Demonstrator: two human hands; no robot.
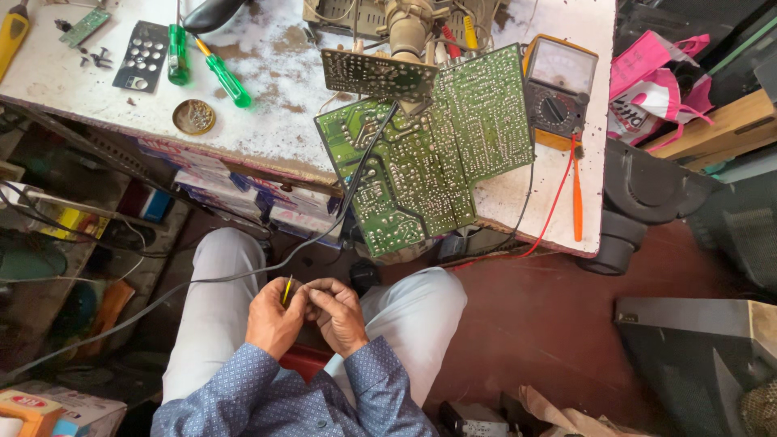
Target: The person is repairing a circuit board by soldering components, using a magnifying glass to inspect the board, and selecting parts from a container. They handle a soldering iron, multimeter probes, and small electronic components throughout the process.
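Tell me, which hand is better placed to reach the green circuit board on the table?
Probably the right hand. It sits nearer the green circuit board overhanging the table edge, and its fingers look less occupied. The left hand pinches a thin yellow tool, so it seems busy.

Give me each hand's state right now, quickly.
Left hand: closed, pinching a thin yellow-green tool upright over the lap.
Right hand: fingers curled against the left hand; whether it holds anything cannot be told.
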